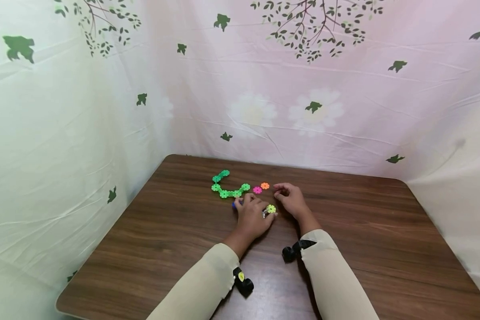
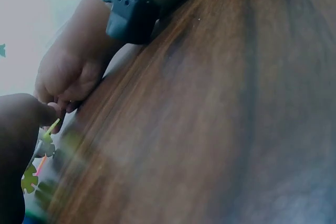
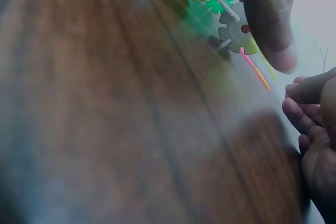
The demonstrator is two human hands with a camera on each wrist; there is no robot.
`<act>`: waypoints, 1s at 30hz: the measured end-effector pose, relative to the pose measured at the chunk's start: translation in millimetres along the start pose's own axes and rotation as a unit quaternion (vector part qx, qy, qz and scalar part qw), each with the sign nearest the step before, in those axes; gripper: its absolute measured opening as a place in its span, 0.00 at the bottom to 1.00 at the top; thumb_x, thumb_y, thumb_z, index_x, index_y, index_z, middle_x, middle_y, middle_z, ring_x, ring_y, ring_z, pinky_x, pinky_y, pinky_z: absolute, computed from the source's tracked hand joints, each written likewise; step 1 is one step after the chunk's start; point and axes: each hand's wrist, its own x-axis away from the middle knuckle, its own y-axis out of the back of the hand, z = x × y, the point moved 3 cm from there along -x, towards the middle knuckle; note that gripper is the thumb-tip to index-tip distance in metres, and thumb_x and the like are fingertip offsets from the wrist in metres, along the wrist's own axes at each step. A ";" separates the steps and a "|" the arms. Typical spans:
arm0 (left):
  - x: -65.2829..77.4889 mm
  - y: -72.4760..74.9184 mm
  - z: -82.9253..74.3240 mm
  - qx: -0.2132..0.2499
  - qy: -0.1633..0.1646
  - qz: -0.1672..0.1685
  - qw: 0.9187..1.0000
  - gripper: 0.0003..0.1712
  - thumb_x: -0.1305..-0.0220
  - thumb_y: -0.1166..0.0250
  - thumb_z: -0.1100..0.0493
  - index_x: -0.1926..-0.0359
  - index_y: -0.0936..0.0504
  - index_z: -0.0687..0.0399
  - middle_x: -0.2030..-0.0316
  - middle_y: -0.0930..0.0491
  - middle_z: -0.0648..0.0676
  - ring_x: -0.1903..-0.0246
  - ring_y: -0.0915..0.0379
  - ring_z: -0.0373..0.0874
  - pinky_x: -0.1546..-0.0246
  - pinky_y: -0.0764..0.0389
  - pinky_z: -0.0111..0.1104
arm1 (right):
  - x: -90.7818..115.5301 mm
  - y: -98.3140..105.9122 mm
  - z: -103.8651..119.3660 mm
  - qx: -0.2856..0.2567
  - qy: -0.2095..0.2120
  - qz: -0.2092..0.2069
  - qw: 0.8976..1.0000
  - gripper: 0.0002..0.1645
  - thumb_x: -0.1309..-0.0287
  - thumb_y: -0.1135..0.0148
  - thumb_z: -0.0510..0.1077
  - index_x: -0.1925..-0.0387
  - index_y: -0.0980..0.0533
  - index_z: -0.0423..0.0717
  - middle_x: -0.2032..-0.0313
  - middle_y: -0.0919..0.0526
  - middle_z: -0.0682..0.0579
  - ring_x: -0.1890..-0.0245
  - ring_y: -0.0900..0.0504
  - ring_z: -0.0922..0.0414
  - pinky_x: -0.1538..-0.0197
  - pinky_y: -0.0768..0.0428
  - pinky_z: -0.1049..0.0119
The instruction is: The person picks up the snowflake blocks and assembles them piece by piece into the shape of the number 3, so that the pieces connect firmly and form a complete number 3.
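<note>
My left hand point(image 1: 253, 218) bends over several notched flower-shaped plastic discs, its thumb and fingers holding them on the table. Beside the thumb a yellow-green disc point(image 1: 271, 208) shows, with a grey disc point(image 3: 236, 30) next to it. A blue disc point(image 1: 234, 205) peeks out at the hand's left side. Beyond the fingers curves a linked chain of green discs point(image 1: 224, 194); whether it joins the held discs under the hand is hidden. To the right, my right hand point(image 1: 293, 201) hovers near the discs with loosely bent fingers, and nothing shows in it.
A pink disc point(image 1: 257, 190) and an orange disc point(image 1: 265, 186) lie side by side between the chain and the right hand. The brown wooden table point(image 1: 368, 231) meets a patterned curtain point(image 1: 272, 133) at its back edge. Each wrist wears a black camera.
</note>
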 end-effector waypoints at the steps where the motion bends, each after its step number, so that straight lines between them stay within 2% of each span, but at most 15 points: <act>1: -0.1 -0.4 -0.1 -0.003 0.001 0.004 1.000 0.20 0.32 0.23 0.38 0.50 0.06 0.43 0.50 0.08 0.47 0.39 0.26 0.50 0.33 0.37 0.67 | -1.3 -0.7 0.6 0.007 0.006 0.003 1.000 0.17 0.25 0.34 0.33 0.39 0.16 0.35 0.45 0.12 0.35 0.44 0.15 0.45 0.41 0.19 0.60; 4: -0.3 -0.5 -0.5 -0.007 -0.003 0.010 1.000 0.18 0.32 0.24 0.38 0.50 0.06 0.41 0.51 0.07 0.46 0.39 0.26 0.50 0.34 0.37 0.67 | -4.9 -2.6 2.4 0.021 0.020 0.015 0.999 0.18 0.26 0.34 0.32 0.39 0.16 0.35 0.40 0.14 0.35 0.40 0.16 0.41 0.35 0.19 0.48; 7: -0.7 -1.3 -0.9 -0.004 -0.008 0.015 1.000 0.17 0.32 0.24 0.38 0.50 0.06 0.39 0.51 0.07 0.45 0.40 0.25 0.49 0.33 0.37 0.67 | -8.1 -4.1 4.1 0.035 0.032 0.027 0.999 0.19 0.25 0.35 0.32 0.37 0.16 0.35 0.35 0.15 0.36 0.36 0.16 0.38 0.31 0.20 0.41; 14: -1.4 -1.8 -0.7 -0.010 -0.011 0.004 1.000 0.16 0.32 0.23 0.39 0.50 0.05 0.40 0.53 0.06 0.44 0.42 0.24 0.49 0.34 0.36 0.64 | -14.8 -9.3 5.6 0.068 0.048 0.067 0.994 0.19 0.24 0.35 0.34 0.36 0.15 0.39 0.30 0.17 0.39 0.27 0.22 0.38 0.23 0.27 0.38; 19: -1.0 -2.4 -0.6 -0.006 -0.007 0.002 1.000 0.15 0.33 0.22 0.40 0.52 0.05 0.40 0.55 0.06 0.43 0.43 0.24 0.47 0.36 0.36 0.60 | -15.9 -11.0 4.0 0.087 0.048 0.079 0.992 0.19 0.22 0.37 0.35 0.36 0.14 0.42 0.32 0.15 0.39 0.27 0.21 0.38 0.23 0.28 0.37; 24: -1.0 -2.9 -0.1 0.004 -0.005 0.004 1.000 0.16 0.33 0.22 0.40 0.51 0.05 0.40 0.55 0.06 0.43 0.44 0.23 0.47 0.36 0.36 0.59 | -14.5 -8.9 1.9 0.068 0.025 0.056 0.996 0.16 0.24 0.36 0.34 0.40 0.12 0.41 0.35 0.13 0.38 0.29 0.20 0.37 0.24 0.26 0.38; 30: -1.7 -3.5 0.0 0.011 -0.008 0.015 1.000 0.15 0.33 0.23 0.40 0.51 0.05 0.38 0.56 0.06 0.42 0.45 0.23 0.45 0.37 0.37 0.57 | -13.4 -6.5 -2.6 0.059 0.008 0.008 0.998 0.09 0.28 0.30 0.34 0.52 0.10 0.38 0.47 0.08 0.38 0.39 0.13 0.39 0.32 0.19 0.42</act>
